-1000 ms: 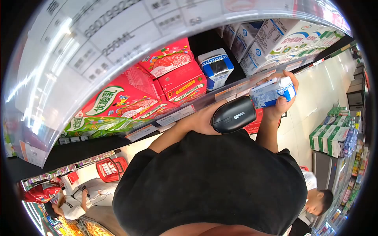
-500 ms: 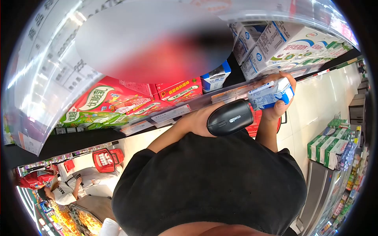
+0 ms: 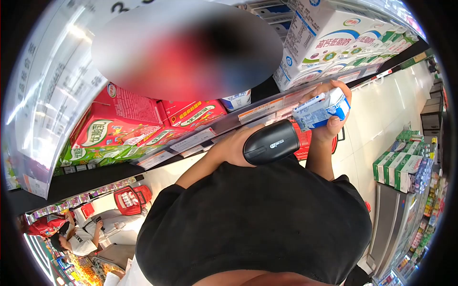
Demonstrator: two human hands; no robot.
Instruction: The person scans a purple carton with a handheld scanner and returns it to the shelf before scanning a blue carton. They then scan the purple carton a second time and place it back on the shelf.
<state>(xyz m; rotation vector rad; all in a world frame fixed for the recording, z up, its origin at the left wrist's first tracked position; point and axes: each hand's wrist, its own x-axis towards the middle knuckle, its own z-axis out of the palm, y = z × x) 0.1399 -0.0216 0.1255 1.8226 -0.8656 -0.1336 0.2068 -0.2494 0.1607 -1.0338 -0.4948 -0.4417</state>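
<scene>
My left hand [image 3: 234, 147] is closed around a black handheld barcode scanner [image 3: 271, 144], its fingers mostly hidden beneath it. The front of the scanner faces a small white-and-blue milk carton [image 3: 322, 110], with a narrow gap between them. In my right hand [image 3: 338, 125] the carton is gripped, fingers behind it and thumb on the near side. Printed text shows on the carton's face. Both hands are in front of a shelf edge with price labels [image 3: 261, 109].
Red and green drink boxes [image 3: 119, 126] line the shelf at left; white milk boxes [image 3: 329, 40] are stacked at right. Below my hands is a red basket [image 3: 304, 147]. Another person [image 3: 81, 240] is at lower left near a red basket [image 3: 129, 199]. Green-and-white cartons [image 3: 398, 164] stand at right.
The view has shifted slightly, so the shelf goods appear farther left. Both hands keep their grips, the scanner still facing the carton.
</scene>
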